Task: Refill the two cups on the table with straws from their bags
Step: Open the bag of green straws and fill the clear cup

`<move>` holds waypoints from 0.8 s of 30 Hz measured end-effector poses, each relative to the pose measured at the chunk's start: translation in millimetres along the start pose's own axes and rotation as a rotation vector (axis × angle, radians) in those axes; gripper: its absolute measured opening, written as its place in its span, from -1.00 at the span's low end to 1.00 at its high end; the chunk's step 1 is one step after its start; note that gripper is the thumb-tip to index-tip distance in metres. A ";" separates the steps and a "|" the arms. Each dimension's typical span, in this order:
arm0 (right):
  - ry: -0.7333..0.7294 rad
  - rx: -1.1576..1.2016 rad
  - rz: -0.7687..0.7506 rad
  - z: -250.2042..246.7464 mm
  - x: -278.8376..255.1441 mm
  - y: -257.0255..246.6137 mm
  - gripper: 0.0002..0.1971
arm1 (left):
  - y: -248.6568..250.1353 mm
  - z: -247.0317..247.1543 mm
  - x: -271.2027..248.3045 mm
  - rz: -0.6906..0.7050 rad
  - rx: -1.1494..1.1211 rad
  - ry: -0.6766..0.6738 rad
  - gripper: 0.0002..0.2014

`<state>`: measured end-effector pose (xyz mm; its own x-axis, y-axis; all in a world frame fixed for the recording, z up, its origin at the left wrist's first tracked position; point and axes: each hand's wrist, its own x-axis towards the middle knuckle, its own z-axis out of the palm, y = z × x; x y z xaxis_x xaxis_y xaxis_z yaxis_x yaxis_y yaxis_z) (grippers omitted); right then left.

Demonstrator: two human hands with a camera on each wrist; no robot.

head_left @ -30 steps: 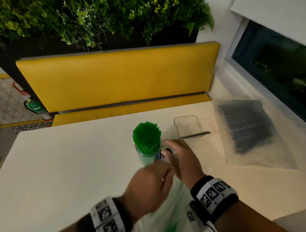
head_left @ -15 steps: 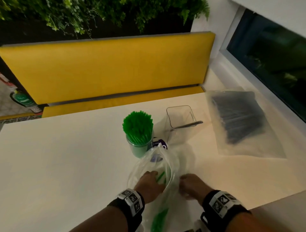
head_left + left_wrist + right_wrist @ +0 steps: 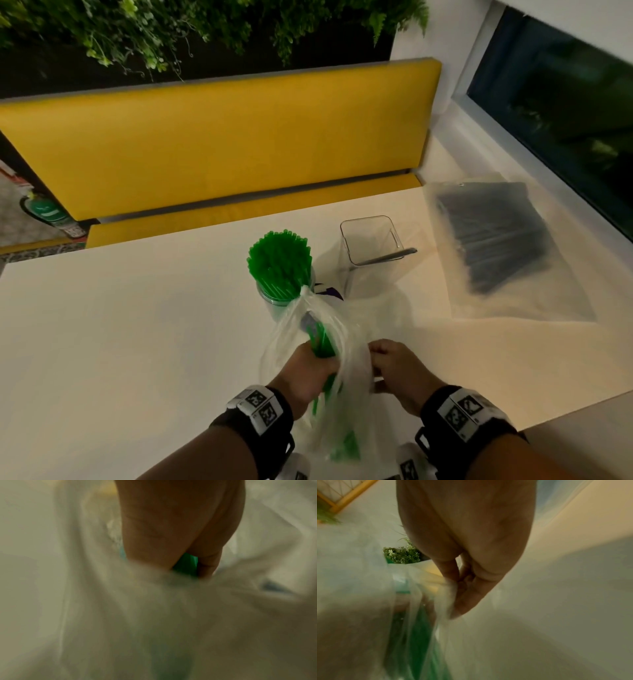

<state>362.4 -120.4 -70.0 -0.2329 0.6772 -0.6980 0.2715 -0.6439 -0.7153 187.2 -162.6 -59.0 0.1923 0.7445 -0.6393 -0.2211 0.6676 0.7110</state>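
A round cup [image 3: 274, 303] packed with green straws [image 3: 279, 255] stands mid-table. Beside it on the right is a clear square cup [image 3: 371, 241] holding one dark straw [image 3: 394, 256]. A thin clear bag [image 3: 346, 346] lies in front of the cups. My left hand [image 3: 308, 370] is inside it and grips a bundle of green straws [image 3: 322, 337], also green between my fingers [image 3: 186, 564]. My right hand [image 3: 394, 371] pinches the bag's edge [image 3: 447, 595]. A second bag of black straws [image 3: 496, 240] lies flat at the right.
A yellow bench [image 3: 219, 144] runs behind the white table [image 3: 120, 325], with hanging plants [image 3: 171, 31] above it. A dark window [image 3: 565, 113] and its sill border the table on the right. The table's near right corner [image 3: 582, 404] is close to my right wrist.
Both hands have dropped from beside the green cup to the clear bag. My left hand has gone in and closed round green straws, while the right has taken the bag's edge.
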 end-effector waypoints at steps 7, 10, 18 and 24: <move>-0.064 0.006 -0.023 1.8 -1.0 -6.5 -0.84 | 10.3 -3.6 2.3 0.083 0.396 0.055 -0.77; 0.212 -0.176 -0.002 -14.2 0.9 -2.9 -0.86 | 12.4 -8.5 -3.3 0.145 0.610 0.079 -0.82; 0.015 -0.888 -0.468 -7.5 -4.5 -4.3 -0.67 | 36.4 -10.1 -19.0 0.336 0.996 -0.036 -0.89; 0.255 -1.003 -0.174 -26.0 8.5 11.4 -0.75 | 54.0 -21.5 -40.4 0.356 1.026 -0.246 -0.92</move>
<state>387.8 -112.8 -83.2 -0.1713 0.8622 -0.4768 0.9295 -0.0191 -0.3683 146.9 -156.7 -1.2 0.4845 0.7992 -0.3557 0.5718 0.0184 0.8202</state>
